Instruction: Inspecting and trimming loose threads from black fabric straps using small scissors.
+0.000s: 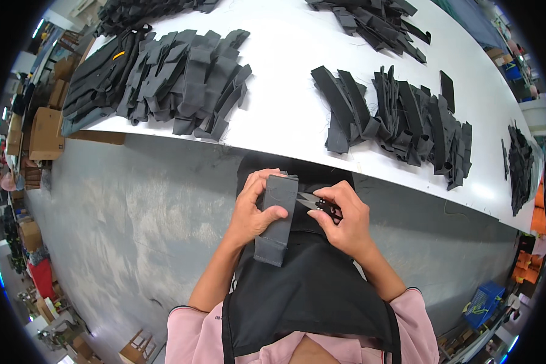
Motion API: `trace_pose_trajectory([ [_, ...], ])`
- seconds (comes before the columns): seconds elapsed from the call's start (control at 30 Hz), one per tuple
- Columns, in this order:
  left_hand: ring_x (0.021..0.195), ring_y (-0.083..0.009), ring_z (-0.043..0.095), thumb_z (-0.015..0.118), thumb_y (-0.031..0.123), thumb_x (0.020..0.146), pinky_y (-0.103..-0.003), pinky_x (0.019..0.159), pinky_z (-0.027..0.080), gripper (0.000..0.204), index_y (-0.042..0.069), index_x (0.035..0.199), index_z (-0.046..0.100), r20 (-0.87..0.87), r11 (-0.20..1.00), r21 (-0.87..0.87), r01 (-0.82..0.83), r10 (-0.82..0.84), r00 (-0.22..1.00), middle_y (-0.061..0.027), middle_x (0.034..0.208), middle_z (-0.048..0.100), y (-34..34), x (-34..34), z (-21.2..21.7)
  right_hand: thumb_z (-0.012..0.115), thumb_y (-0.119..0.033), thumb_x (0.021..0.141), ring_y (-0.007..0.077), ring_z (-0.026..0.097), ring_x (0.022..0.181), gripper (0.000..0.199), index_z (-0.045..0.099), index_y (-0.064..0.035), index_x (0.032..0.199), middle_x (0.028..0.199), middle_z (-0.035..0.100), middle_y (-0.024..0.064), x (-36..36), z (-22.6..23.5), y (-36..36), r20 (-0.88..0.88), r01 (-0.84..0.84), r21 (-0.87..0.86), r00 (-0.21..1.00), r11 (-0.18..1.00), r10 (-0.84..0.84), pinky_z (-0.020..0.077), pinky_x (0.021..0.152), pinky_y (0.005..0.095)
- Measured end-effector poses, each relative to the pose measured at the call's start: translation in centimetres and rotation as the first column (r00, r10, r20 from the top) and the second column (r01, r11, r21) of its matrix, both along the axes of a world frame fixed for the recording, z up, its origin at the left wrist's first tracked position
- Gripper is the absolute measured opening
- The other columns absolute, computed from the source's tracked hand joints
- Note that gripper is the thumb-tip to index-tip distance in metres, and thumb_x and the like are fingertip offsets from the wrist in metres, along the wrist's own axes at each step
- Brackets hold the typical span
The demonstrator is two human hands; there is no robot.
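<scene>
While your left hand (253, 209) grips the folded dark grey fabric piece (277, 218) against your black apron (309, 291), thumb across its face, your right hand (344, 219) is closed around small thread snips (314, 202) with the blades at the piece's right edge. That thumb lies close to the blade tips, so a slip could nick it, and a bite taken too deep could cut the fabric itself rather than a loose thread. Beyond the piece, on the white table (285, 91), lie spread stacks of similar grey pieces (400, 118); farther left of the piece sits a larger heap (164, 79) by the table edge.
</scene>
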State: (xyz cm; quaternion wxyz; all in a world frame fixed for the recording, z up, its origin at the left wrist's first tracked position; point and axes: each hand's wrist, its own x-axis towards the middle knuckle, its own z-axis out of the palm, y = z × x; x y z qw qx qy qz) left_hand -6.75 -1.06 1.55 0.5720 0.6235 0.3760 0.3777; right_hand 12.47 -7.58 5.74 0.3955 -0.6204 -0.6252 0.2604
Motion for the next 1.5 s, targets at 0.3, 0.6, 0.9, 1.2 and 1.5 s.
trace_pose_trajectory([
  [0.3,0.125,-0.0308,0.041,0.084,0.038,0.061,-0.042,0.102,0.034,0.057,0.005,0.1,0.059,-0.12,0.99,0.066,0.127,-0.118,0.986,-0.008,0.119,0.054,0.1,0.3,0.8,0.073,-0.01,0.071,0.0203,0.052,0.053,0.019,0.064,-0.0051,0.087,0.074,0.055,0.0062,0.1,-0.5,0.5,-0.009,-0.001,0.066,1.0,0.998,0.002,0.042,0.048,0.0293],
  [0.6,0.126,-0.0329,0.04,0.084,0.034,0.06,-0.043,0.102,0.032,0.056,0.004,0.099,0.058,-0.145,0.984,0.11,0.141,-0.125,0.982,-0.008,0.12,0.053,0.3,0.2,0.8,0.072,-0.003,0.07,0.0194,0.051,0.052,0.021,0.064,-0.0042,0.089,0.073,0.053,0.0071,0.1,-0.4,-0.6,-0.142,0.085,0.002,0.986,0.996,-0.084,0.0426,0.05,0.0282],
  [0.9,0.127,-0.0326,0.039,0.085,0.034,0.059,-0.043,0.103,0.029,0.056,0.005,0.099,0.057,-0.166,0.981,0.083,0.175,-0.159,0.973,-0.0064,0.12,0.053,0.3,0.4,1.7,0.069,-0.001,0.071,0.0198,0.053,0.056,0.021,0.063,-0.0028,0.091,0.076,0.052,0.0079,0.3,-0.6,0.1,-0.105,0.053,0.054,0.993,0.997,-0.047,0.0432,0.049,0.0281],
  [1.2,0.129,-0.0323,0.038,0.085,0.037,0.058,-0.044,0.105,0.026,0.057,0.004,0.097,0.058,-0.178,0.967,0.117,0.228,-0.205,0.962,-0.0061,0.12,0.053,0.3,0.3,1.3,0.07,-0.004,0.072,0.0214,0.055,0.057,0.02,0.061,-0.0033,0.09,0.076,0.053,0.0083,0.4,0.4,0.5,-0.088,-0.064,-0.004,0.994,0.998,0.064,0.0435,0.05,0.0295],
  [1.5,0.129,-0.0326,0.038,0.084,0.041,0.058,-0.045,0.106,0.025,0.058,0.003,0.091,0.056,-0.205,0.956,0.15,0.253,-0.22,0.954,-0.0066,0.121,0.054,0.1,0.2,1.0,0.069,-0.005,0.073,0.0221,0.054,0.057,0.019,0.061,-0.0034,0.09,0.077,0.053,0.0083,0.0,-0.7,0.6,-0.004,-0.126,0.063,0.992,0.99,0.126,0.0426,0.05,0.0304],
])
